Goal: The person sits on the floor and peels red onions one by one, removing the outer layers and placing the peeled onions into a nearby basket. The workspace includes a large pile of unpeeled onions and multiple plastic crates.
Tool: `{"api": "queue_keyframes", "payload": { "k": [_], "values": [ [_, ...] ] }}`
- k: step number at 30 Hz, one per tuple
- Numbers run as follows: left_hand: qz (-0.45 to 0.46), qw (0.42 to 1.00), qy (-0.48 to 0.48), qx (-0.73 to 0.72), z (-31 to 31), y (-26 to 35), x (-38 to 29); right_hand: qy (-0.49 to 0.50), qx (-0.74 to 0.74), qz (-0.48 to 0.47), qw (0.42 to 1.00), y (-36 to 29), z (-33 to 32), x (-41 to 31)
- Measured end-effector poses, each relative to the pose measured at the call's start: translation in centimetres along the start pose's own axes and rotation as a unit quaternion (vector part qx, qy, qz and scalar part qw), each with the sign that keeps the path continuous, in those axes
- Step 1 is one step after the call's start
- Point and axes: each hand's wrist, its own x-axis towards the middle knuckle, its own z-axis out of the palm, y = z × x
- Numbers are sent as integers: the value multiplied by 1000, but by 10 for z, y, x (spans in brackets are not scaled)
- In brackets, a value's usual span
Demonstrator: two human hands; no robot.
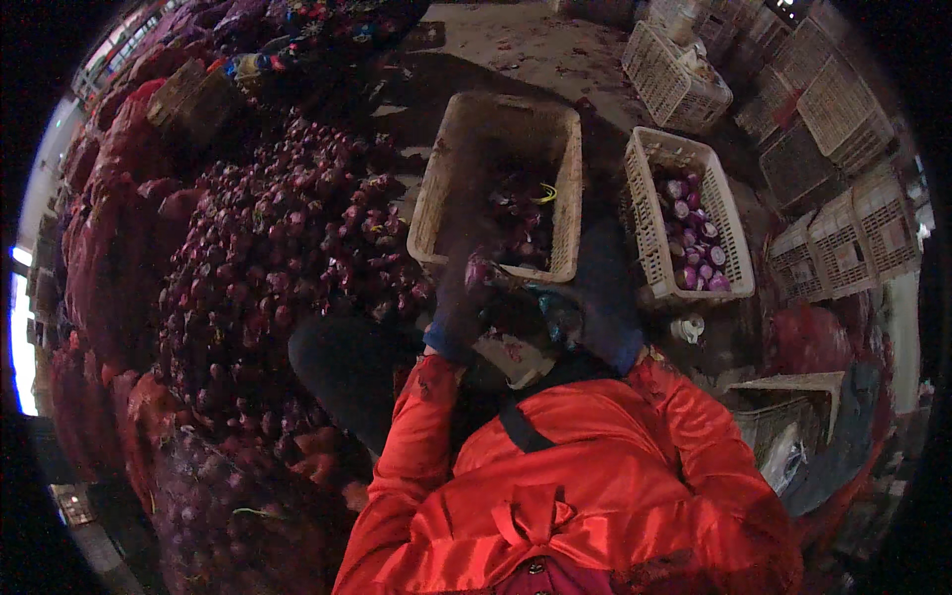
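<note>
My left hand [465, 294], in a dark glove with a blue cuff, is closed around a red onion [477, 271] at the near edge of a large plastic crate [439, 186]. Onion skins and scraps [520, 223] lie inside that crate, with a yellow-green sprout on them. My right hand [584, 316], also gloved, is low at the crate's near right corner; shadow hides its fingers and anything in them. To the right, a smaller white crate [732, 216] holds peeled or cut purple onions [699, 249].
A broad heap of red onions [275, 245] lies on the left, with red mesh sacks [111, 297] beyond it. Stacked crates [848, 230] stand on the right. Another crate [673, 82] stands behind the white one. A white roll-like object [688, 328] lies near my right side.
</note>
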Motion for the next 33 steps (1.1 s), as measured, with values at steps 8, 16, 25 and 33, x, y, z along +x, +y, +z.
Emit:
{"api": "queue_keyframes", "payload": {
  "k": [8, 16, 25, 33],
  "values": [
    [143, 984, -71, 84, -12, 30, 21, 6, 71, -6, 997, 25, -6, 34],
    [205, 929, -182, 250, -33, 28, 93, 0, 235, -6, 972, 91, -8, 98],
    [14, 987, -153, 55, 1, -28, 111, 114, 34, -110, 987, 145, 28, 154],
    [-204, 965, 36, -163, 4, -37, 122, 233, -172, -91, 953, 98, 38, 156]
  ]
}}
